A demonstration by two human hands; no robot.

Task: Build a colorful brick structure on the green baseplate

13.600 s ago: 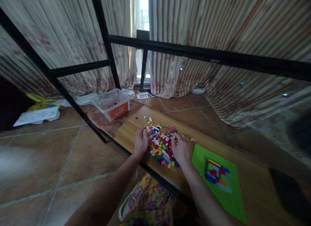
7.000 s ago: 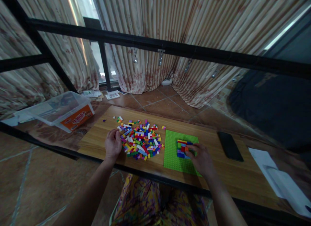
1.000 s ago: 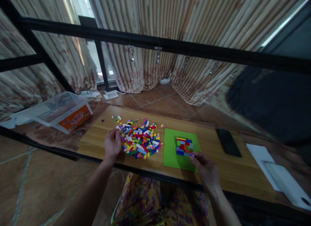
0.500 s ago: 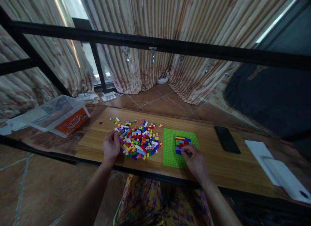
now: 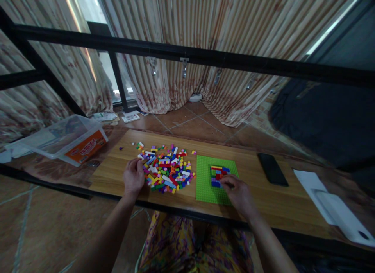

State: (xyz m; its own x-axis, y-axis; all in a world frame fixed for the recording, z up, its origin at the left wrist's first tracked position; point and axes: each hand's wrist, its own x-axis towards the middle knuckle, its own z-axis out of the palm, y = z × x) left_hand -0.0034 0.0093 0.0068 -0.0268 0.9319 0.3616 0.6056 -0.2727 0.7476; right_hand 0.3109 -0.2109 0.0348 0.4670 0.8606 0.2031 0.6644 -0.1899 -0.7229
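Striped curtains [image 5: 187,22], tiled floor [image 5: 187,117], wooden tabletop [image 5: 249,165], probable phone [image 5: 272,169], hands [image 5: 134,177] at bricks [image 5: 167,163]

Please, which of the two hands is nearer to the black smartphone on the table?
Right. The right hand is over the green baseplate, left of the black smartphone, not touching it. The left hand is farther away, at the left edge of the loose brick pile.

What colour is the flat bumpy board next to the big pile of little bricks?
The board is bright green. It shows in the head view.
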